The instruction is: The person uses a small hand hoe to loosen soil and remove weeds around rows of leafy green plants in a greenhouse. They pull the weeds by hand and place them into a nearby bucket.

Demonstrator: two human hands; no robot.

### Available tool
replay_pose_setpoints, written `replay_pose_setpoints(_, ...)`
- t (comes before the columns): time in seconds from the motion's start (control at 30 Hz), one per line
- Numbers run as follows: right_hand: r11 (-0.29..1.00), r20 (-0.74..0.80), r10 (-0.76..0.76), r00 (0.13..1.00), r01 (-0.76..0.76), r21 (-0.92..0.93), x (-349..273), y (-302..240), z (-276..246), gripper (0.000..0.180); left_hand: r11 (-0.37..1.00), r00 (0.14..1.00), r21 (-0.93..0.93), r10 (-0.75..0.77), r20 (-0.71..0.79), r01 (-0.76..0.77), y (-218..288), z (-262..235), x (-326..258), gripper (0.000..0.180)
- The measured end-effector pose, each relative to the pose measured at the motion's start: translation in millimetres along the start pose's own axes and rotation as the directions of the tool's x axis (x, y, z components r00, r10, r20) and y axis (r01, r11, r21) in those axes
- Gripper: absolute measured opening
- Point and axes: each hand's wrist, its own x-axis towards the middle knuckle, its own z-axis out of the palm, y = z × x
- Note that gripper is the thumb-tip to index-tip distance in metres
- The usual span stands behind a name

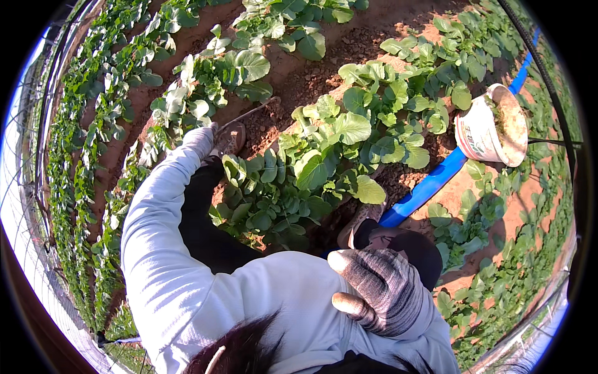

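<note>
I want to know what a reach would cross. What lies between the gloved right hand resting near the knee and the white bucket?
In the head view, between the right hand and the white bucket lie a shoe, a flat blue hose and some leafy plants.

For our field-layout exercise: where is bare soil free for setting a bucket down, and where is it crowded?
Bare soil runs as a furrow between the leafy plant rows; another open patch lies right of the blue pipe, below the white bucket. The rows themselves are crowded.

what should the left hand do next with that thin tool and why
Probably drag the thin tool back through the bare soil: the left hand grips it with its tip at the dirt between plants, and the right hand rests on the knee.
</note>
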Motion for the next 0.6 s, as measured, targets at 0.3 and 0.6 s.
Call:
replay_pose_setpoints(0.3, 0.943, 0.196, 0.143, 0.97, -0.073, -0.326, -19, -17, 40, 0.047, 0.921, 0.999, 0.388, -0.04, 0.027, 0.026, -21, -39, -64, 0.027)
replay_pose_setpoints(0.6, 0.863, 0.002, 0.265, 0.964, -0.236, -0.446, -44, -9, 53, 0.04, 0.985, 0.991, 0.17, 0.017, -0.135, 0.006, 63, -102, -157, 0.037)
